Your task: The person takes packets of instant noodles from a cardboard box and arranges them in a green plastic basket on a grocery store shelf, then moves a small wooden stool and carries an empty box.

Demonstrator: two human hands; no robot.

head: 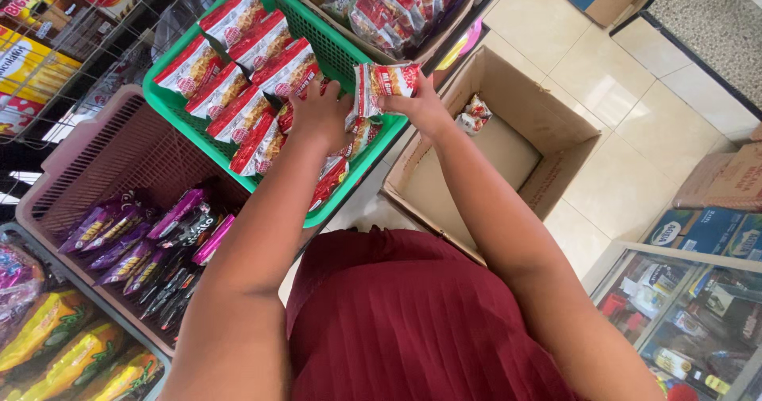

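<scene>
A green plastic basket (349,48) holds rows of red-and-white noodle packets (238,92). My left hand (317,115) rests flat on the packets in the basket's near right part. My right hand (417,103) grips a red-and-white noodle packet (386,80) by its lower edge, holding it upright just over the basket's right rim. An open cardboard box (556,123) stands on the floor to the right, with one or two packets (475,114) left in its far corner.
A pink basket (103,155) with purple packets (127,234) sits to the left, and yellow packets (71,353) lie below it. Another tray of red packets (389,0) is behind the green basket. A glass display case (690,322) and stacked cartons (714,211) stand at the right.
</scene>
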